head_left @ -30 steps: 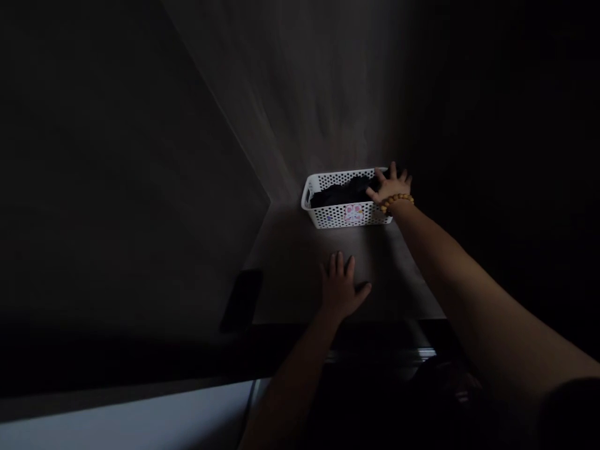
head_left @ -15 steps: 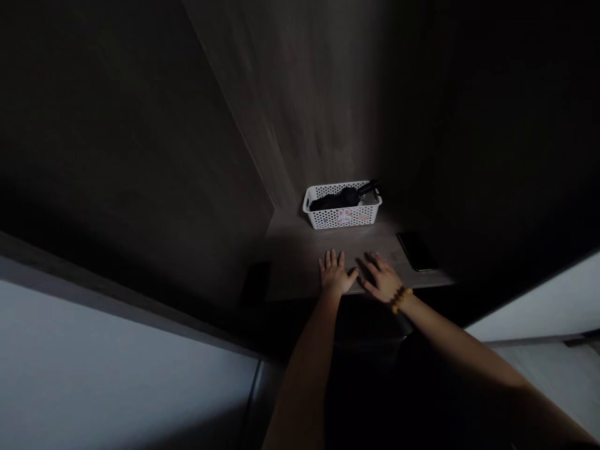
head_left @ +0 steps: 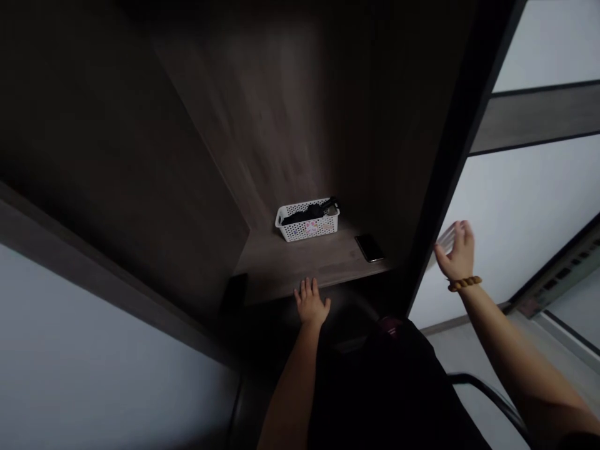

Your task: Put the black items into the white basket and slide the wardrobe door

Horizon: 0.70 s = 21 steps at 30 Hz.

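Observation:
My left hand [head_left: 311,307] is open, its fingers spread and pointing forward at the front edge of the wooden shelf [head_left: 276,270]. On the shelf beyond it stands a white perforated basket [head_left: 309,232] with a sticker on its front. A black object [head_left: 315,211], possibly a folded umbrella, lies inside. Right of the basket lies a dark phone [head_left: 369,248]. My right hand [head_left: 457,253], with an amber bead bracelet [head_left: 464,284] at the wrist, is raised beside the white sliding door [head_left: 525,206]. Its thumb and fingers are apart; a pale blurred shape between them is unclear.
Dark wooden panels [head_left: 197,187] enclose the shelf at the left and back. A black door edge [head_left: 445,162] rises on the right. A white panel [head_left: 94,350] stands at the lower left. A black curved bar, perhaps a chair arm [head_left: 487,390], is at lower right.
My right hand has left the shelf and swung right to the white door. My left hand has drawn back to the shelf's front edge. The view has shifted right.

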Available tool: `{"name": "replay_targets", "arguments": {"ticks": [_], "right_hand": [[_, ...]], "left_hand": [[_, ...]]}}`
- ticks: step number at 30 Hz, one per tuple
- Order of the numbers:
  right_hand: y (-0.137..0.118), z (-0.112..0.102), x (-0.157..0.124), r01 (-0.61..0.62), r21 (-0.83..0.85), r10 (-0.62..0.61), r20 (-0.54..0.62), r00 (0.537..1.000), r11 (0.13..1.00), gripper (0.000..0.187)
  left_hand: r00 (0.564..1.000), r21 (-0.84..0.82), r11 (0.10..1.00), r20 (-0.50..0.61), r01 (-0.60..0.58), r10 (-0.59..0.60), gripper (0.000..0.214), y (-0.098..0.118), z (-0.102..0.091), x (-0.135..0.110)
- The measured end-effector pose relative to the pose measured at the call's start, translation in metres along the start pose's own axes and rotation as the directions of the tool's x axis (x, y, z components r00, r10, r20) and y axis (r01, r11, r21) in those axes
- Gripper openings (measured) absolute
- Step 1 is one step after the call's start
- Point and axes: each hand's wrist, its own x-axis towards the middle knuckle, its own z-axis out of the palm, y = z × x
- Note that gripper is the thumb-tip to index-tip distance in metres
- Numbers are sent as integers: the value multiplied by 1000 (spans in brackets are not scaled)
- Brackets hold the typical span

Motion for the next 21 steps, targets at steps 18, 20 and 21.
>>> {"name": "replay_targets", "arguments": {"ticks": [18,20,21], "right_hand": [[-29,38,-26,269,303,-205,-227,952,914,107],[-37,37,-30,287,275,-220,-250,943,918,107],[-41,36,-33,297,263,-230,-259,938,918,107]], "left_hand": [[735,-361,773,-650,-522,192,69,100,-3,-87],[621,-300,696,-739,-652,262,69,123,-41,-84],[569,-260,664,-766,-701,300,67,134,-62,-81]]}}
